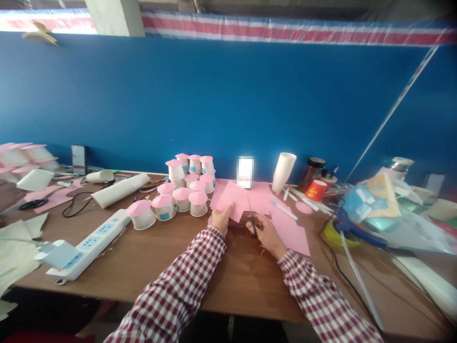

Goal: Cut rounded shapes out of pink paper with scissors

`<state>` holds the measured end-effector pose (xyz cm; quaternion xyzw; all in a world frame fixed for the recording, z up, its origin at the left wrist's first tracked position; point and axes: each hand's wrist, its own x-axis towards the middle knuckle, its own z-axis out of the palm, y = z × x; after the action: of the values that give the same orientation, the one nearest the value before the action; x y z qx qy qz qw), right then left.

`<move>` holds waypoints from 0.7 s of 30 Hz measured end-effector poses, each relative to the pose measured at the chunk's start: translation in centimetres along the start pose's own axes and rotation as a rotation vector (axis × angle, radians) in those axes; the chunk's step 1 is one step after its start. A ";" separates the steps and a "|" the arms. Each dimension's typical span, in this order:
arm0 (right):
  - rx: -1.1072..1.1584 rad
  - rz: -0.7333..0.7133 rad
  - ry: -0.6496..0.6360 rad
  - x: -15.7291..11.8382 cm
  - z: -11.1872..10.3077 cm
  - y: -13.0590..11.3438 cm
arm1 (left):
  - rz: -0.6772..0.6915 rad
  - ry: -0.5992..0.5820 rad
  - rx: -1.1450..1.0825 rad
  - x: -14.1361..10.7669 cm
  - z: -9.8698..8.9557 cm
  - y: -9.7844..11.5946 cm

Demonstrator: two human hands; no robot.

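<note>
Left hand grips pink paper; right hand holds scissors at its edge. Pink-topped cups stand grouped leftward on the desk, near a power strip.

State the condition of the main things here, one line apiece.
Left hand: closed on pink paper
Right hand: closed on scissors
Scissors: held, opening unclear
Pink-topped cups: standing, some stacked
White cups: nested, standing
Power strip: adapter plugged in
Marker: lying flat
Blue glue gun: set down

Craft workshop, brown worktable, pink paper, paper cups, glue gun, blue partition
</note>
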<state>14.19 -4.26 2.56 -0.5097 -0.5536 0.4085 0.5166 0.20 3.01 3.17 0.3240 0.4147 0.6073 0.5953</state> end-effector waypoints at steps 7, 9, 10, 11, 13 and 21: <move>0.098 0.082 -0.019 -0.1 0.0 -0.3 | 0.014 -0.022 -0.003 -0.5 0.2 0.0; 0.105 0.081 -0.024 -0.1 0.0 -0.3 | 0.003 -0.025 -0.017 -0.5 0.3 -0.1; 0.105 0.074 -0.027 0.0 -0.1 -0.2 | -0.002 -0.022 -0.024 -0.5 0.3 -0.2; 0.102 0.065 -0.029 0.0 -0.1 -0.2 | -0.004 -0.020 -0.026 -0.4 0.3 -0.3; 0.089 0.056 -0.030 0.0 -0.2 -0.1 | -0.003 -0.029 -0.023 -0.3 0.2 -0.4; 0.061 0.075 -0.005 0.0 -0.2 0.0 | 0.005 -0.093 0.020 -0.1 -0.2 -1.0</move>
<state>14.38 -4.25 2.62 -0.5130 -0.5226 0.4457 0.5148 0.46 2.80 2.15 0.3588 0.3918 0.5889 0.6091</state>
